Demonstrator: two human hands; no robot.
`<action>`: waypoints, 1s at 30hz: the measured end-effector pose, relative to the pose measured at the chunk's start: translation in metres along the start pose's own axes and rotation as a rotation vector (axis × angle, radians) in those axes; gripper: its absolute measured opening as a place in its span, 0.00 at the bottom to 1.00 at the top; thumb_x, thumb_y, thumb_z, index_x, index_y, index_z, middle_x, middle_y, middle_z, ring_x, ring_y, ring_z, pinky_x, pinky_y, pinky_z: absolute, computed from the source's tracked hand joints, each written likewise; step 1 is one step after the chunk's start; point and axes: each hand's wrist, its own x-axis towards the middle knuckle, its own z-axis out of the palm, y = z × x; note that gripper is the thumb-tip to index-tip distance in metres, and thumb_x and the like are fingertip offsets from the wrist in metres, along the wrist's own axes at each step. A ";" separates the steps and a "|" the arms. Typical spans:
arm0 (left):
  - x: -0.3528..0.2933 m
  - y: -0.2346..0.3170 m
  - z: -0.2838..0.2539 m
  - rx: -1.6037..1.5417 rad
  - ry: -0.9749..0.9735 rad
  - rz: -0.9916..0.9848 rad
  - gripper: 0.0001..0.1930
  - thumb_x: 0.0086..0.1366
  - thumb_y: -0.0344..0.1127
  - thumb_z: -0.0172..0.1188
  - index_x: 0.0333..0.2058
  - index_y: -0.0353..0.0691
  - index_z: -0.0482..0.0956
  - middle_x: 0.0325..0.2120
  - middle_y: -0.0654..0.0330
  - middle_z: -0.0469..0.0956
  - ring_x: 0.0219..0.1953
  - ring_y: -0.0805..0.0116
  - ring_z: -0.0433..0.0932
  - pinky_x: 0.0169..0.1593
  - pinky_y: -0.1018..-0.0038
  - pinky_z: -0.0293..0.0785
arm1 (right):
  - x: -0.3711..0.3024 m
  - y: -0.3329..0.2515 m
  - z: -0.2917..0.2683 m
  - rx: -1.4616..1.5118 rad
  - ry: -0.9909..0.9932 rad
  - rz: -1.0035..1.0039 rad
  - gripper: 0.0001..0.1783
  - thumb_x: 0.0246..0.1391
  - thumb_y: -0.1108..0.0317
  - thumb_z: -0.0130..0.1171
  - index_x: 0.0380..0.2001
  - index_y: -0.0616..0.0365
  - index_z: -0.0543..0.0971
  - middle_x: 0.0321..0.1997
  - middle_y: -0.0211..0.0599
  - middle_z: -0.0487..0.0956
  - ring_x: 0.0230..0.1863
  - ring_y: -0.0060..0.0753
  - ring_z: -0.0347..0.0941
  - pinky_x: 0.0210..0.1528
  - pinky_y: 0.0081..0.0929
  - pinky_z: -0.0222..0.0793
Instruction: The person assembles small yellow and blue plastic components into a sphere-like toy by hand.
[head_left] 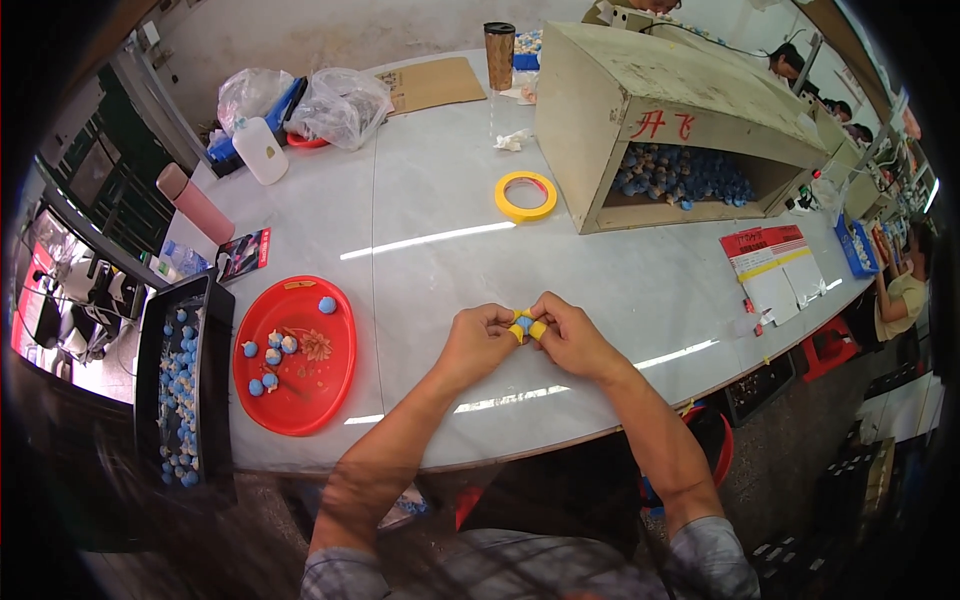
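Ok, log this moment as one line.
left hand: holds taped piece | right hand: holds same piece | tape roll: on table | red tray: left

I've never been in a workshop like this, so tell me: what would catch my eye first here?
Probably the two hands at the table's middle: the left hand and right hand pinch a small blue-and-yellow piece between them. To their left lies a bright red tray with small blue pieces, and behind them a yellow tape roll beside a big open box full of more blue pieces.
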 end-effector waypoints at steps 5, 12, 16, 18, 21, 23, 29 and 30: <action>0.003 -0.008 -0.002 -0.014 0.029 0.026 0.13 0.59 0.23 0.59 0.42 0.22 0.75 0.36 0.52 0.80 0.37 0.74 0.80 0.40 0.81 0.76 | 0.003 0.002 0.003 0.008 0.036 -0.049 0.10 0.52 0.84 0.47 0.38 0.64 0.68 0.29 0.37 0.77 0.27 0.21 0.70 0.31 0.21 0.67; 0.002 0.006 -0.003 -0.169 -0.023 -0.055 0.13 0.62 0.23 0.58 0.44 0.22 0.73 0.38 0.51 0.80 0.39 0.71 0.80 0.42 0.81 0.76 | 0.003 -0.005 -0.006 0.206 -0.032 0.130 0.07 0.59 0.79 0.46 0.40 0.60 0.68 0.27 0.33 0.74 0.19 0.16 0.67 0.20 0.16 0.64; 0.001 0.005 -0.007 -0.146 -0.036 -0.041 0.11 0.61 0.22 0.58 0.42 0.22 0.74 0.38 0.52 0.80 0.40 0.71 0.80 0.42 0.81 0.76 | 0.002 -0.008 -0.006 0.223 -0.052 0.150 0.07 0.59 0.79 0.47 0.40 0.59 0.68 0.26 0.33 0.74 0.19 0.16 0.67 0.20 0.16 0.64; 0.002 0.005 -0.009 -0.138 -0.047 -0.059 0.11 0.61 0.22 0.59 0.41 0.22 0.75 0.37 0.53 0.80 0.39 0.72 0.80 0.42 0.81 0.76 | 0.002 -0.008 -0.006 0.212 -0.067 0.144 0.06 0.59 0.79 0.48 0.40 0.59 0.68 0.26 0.33 0.74 0.19 0.16 0.67 0.20 0.16 0.63; 0.002 0.004 -0.009 -0.107 -0.039 -0.077 0.10 0.59 0.22 0.61 0.39 0.23 0.76 0.36 0.54 0.80 0.38 0.74 0.80 0.40 0.82 0.75 | 0.002 -0.012 -0.006 0.189 -0.086 0.143 0.06 0.59 0.79 0.48 0.39 0.58 0.67 0.26 0.33 0.74 0.19 0.16 0.66 0.20 0.16 0.62; 0.002 0.003 -0.009 -0.086 -0.040 -0.077 0.10 0.57 0.22 0.62 0.37 0.24 0.77 0.34 0.56 0.80 0.36 0.76 0.79 0.38 0.83 0.74 | 0.002 -0.013 -0.006 0.177 -0.091 0.149 0.06 0.59 0.79 0.47 0.38 0.58 0.67 0.26 0.32 0.74 0.19 0.16 0.65 0.20 0.16 0.61; 0.000 0.005 -0.008 -0.036 -0.047 -0.039 0.08 0.58 0.21 0.60 0.37 0.26 0.77 0.33 0.58 0.79 0.34 0.79 0.78 0.36 0.86 0.72 | 0.002 -0.014 -0.008 0.134 -0.120 0.168 0.07 0.58 0.82 0.46 0.38 0.59 0.67 0.27 0.33 0.74 0.21 0.16 0.63 0.21 0.17 0.59; 0.000 0.005 -0.008 -0.036 -0.046 -0.041 0.08 0.58 0.21 0.60 0.37 0.26 0.77 0.33 0.58 0.79 0.34 0.79 0.78 0.36 0.86 0.72 | 0.002 -0.014 -0.008 0.131 -0.115 0.169 0.07 0.57 0.82 0.46 0.38 0.59 0.67 0.27 0.33 0.74 0.21 0.15 0.63 0.20 0.17 0.58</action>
